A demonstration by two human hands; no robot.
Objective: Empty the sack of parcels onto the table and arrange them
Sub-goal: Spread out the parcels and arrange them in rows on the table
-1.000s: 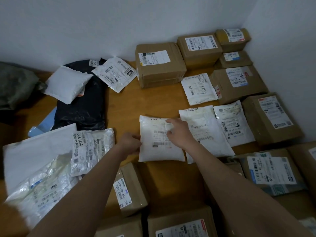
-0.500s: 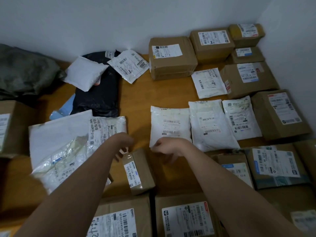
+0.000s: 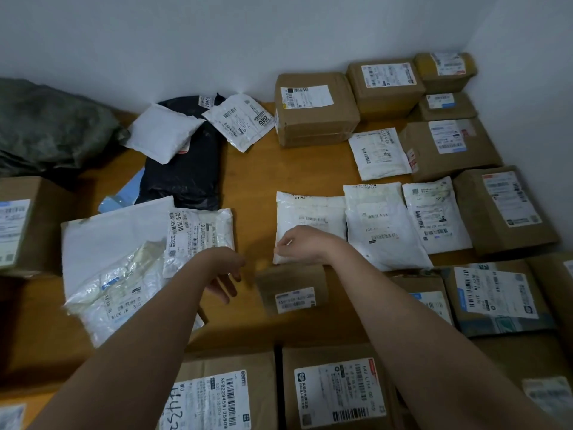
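Many labelled parcels lie on the wooden table (image 3: 248, 169). A small brown box (image 3: 291, 288), blurred, sits near the middle front. My right hand (image 3: 305, 246) is at its far edge with fingers curled, seemingly gripping it, over the near left corner of a white mailer (image 3: 310, 212). My left hand (image 3: 223, 276) hovers just left of the box, fingers relaxed and holding nothing. Two more white mailers (image 3: 381, 225) (image 3: 434, 212) line up to the right. The dark green sack (image 3: 49, 128) lies slumped at the far left.
Brown boxes line the back right (image 3: 313, 107), the right wall (image 3: 502, 209) and the front edge (image 3: 338, 392). A loose heap of white and clear mailers (image 3: 124, 249) and a black bag (image 3: 183, 169) lie at the left. Another box (image 3: 18, 225) stands at the left edge.
Both hands left the white mailer and drew back toward me. The small brown box has shifted right and turned, coming under my right hand. The view has panned left.
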